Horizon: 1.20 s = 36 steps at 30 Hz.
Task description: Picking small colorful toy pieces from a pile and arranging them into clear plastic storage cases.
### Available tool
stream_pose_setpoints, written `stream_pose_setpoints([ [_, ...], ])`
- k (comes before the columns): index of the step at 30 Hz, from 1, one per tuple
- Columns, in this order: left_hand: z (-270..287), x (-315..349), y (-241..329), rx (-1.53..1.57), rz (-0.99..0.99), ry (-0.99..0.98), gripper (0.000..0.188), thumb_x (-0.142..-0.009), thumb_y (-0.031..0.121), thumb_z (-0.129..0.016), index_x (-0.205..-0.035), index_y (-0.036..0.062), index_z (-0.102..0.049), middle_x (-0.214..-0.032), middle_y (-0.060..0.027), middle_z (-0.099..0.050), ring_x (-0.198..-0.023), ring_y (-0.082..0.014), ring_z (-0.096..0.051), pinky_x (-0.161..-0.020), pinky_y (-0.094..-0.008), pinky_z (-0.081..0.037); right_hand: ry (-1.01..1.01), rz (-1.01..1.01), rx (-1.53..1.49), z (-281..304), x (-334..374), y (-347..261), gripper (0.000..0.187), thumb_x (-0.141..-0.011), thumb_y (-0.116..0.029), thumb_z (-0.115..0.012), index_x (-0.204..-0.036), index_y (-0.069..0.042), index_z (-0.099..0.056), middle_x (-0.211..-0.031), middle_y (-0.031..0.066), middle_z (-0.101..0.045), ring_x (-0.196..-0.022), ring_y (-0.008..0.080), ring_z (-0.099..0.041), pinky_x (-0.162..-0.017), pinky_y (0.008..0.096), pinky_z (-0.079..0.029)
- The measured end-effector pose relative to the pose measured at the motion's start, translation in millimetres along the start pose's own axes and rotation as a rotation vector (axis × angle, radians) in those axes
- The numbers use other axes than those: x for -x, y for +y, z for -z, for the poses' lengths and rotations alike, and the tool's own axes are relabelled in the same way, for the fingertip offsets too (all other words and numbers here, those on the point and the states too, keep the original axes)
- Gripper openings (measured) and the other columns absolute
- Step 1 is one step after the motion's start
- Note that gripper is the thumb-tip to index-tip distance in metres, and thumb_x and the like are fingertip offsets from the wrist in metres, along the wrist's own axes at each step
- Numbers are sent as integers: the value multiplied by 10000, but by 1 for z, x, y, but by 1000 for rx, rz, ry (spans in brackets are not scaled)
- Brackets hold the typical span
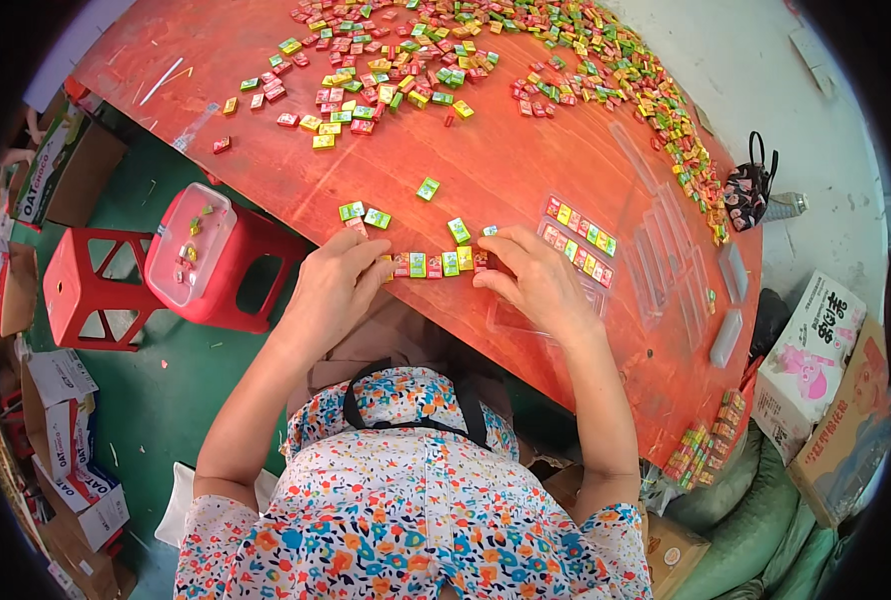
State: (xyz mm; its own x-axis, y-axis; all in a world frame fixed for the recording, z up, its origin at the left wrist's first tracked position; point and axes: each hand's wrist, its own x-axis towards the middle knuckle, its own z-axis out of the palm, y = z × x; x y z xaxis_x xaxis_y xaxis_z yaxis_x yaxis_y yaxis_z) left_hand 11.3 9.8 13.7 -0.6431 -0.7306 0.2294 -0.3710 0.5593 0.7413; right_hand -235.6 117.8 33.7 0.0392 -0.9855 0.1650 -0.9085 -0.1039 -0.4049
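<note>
A short row of small red, yellow and green boxes (434, 264) lies side by side near the table's front edge. My left hand (334, 285) closes its fingertips around the row's left end. At the other end, my right hand (541, 285) has thumb and forefinger bent about the last box. Just beyond the row lie a few loose green boxes (377, 218), one of them partly under my right fingers. Right of my right hand, a clear plastic tray (621, 253) bears two rows of the same boxes.
A big heap of small boxes (406, 70) spreads across the far side of the red table (296, 190). Clear trays (671, 250) lie at the right. Red stools (101, 285), one bearing a plastic tub (196, 245), stand left. Cartons (811, 350) flank the table's right side.
</note>
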Motion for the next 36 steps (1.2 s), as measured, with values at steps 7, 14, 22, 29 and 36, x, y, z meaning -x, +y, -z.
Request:
stream_pose_setpoints([
  [7,3,-2,4,-127,-95,-128,429,-793,197,-779,-1160,23,-641,-1048,-133,-562,-808,-345,-645,-693,-434,-539,-16,55,-5,-6,-5,-1,372,-794,-208,-772,-1111,-52,-656,-1122,88,-612,-961,300,-654,-789,397,-542],
  [14,-8,-7,9,-178,-118,-147,423,-777,263,-790,-1123,59,-657,-986,-123,-561,-809,-327,-649,-675,-427,-538,-66,37,-12,-4,-8,-6,355,-792,-198,-768,-1101,-63,-659,-1084,80,-603,-943,298,-650,-784,403,-535],
  [22,-24,-7,17,-342,-106,-40,296,-787,281,-773,-1001,97,-682,-890,-66,-570,-765,-266,-653,-584,-388,-521,55,124,72,-18,-4,-8,320,-792,-201,-763,-1077,-79,-684,-1034,63,-621,-950,285,-632,-824,415,-495],
  [29,-22,-22,38,-279,-201,26,266,-798,285,-774,-981,103,-706,-853,-43,-584,-693,-240,-650,-562,-393,-516,124,90,56,14,3,-9,306,-781,-173,-767,-1060,-76,-684,-1012,68,-619,-921,279,-628,-806,415,-485],
  [36,-84,-57,78,-181,-360,-89,249,-774,262,-779,-916,84,-678,-898,-73,-601,-755,-266,-665,-585,-392,-539,155,-86,156,59,59,24,320,-793,-145,-757,-1091,-55,-680,-1014,99,-629,-938,303,-640,-793,405,-510],
])
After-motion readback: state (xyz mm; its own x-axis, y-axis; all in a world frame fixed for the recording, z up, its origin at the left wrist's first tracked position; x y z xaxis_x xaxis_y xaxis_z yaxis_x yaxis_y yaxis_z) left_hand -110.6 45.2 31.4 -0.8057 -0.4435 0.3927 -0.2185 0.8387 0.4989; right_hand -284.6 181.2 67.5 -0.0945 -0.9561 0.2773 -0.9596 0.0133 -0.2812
